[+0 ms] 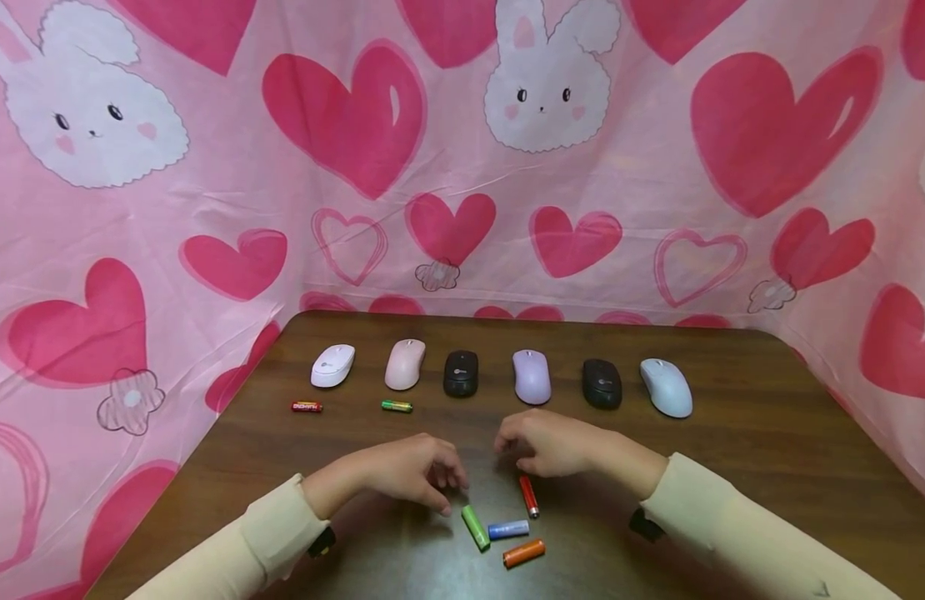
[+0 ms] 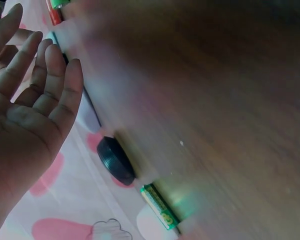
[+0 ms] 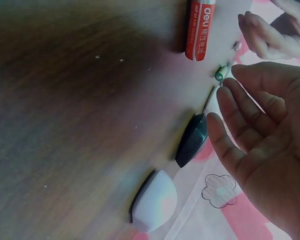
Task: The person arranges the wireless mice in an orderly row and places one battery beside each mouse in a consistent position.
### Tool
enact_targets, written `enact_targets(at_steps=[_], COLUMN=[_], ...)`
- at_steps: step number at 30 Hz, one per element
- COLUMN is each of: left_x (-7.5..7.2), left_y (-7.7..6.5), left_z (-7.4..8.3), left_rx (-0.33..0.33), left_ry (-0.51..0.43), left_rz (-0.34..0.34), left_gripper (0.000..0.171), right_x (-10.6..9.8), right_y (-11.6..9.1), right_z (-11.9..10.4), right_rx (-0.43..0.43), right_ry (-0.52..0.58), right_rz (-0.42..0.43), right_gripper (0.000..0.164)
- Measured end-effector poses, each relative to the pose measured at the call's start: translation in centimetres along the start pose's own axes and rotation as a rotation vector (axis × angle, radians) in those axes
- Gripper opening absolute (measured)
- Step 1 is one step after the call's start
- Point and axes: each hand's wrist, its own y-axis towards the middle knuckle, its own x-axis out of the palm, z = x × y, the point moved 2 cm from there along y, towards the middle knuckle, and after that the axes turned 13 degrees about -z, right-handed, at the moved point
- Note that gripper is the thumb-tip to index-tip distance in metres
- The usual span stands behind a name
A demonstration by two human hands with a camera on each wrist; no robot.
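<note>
My left hand [image 1: 417,471] hovers over the table with loosely bent fingers and holds nothing. Just beyond its fingertips lies a light green battery [image 1: 475,528]. Opposite it, my right hand [image 1: 548,443] is likewise above the table, relaxed, with nothing in its grasp. Right under its thumb side is a red battery [image 1: 528,497]; "deli" can be read on the red battery [image 3: 200,30] in the right wrist view. A blue battery [image 1: 509,529] and an orange battery [image 1: 524,552] lie close by, nearer the front.
Across the back stand a white mouse [image 1: 332,366], pink mouse [image 1: 406,364], black mouse [image 1: 461,373], lilac mouse [image 1: 532,377], second black mouse [image 1: 602,383] and pale mouse [image 1: 667,387]. A small red battery [image 1: 307,407] and green-yellow battery [image 1: 397,407] lie before the leftmost two. Patterned cloth [image 1: 462,175] hangs behind.
</note>
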Motion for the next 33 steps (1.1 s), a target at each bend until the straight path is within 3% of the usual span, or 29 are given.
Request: enact_targets(at_steps=[13,24,33], left_x=[0.6,1.1,1.3], left_y=[1.2,1.9,2.3], left_z=[0.1,0.5,0.8], left_rx=[-0.003,0.036,-0.021], left_ry=[0.149,0.263,0.318], left_rz=[-0.030,-0.042,-0.077], left_gripper=[0.027,0.026,0.025], right_x=[0.9,1.7,2.1], right_y=[-0.9,-1.2,-1.2], right_z=[0.4,0.5,0.3], right_rx=[-0.047,-0.054,-0.057], right_ry=[0.006,-0.032,-0.064], right_rz=[-0.091,-0.104,-0.106], right_gripper=[0.033,0.034,0.030])
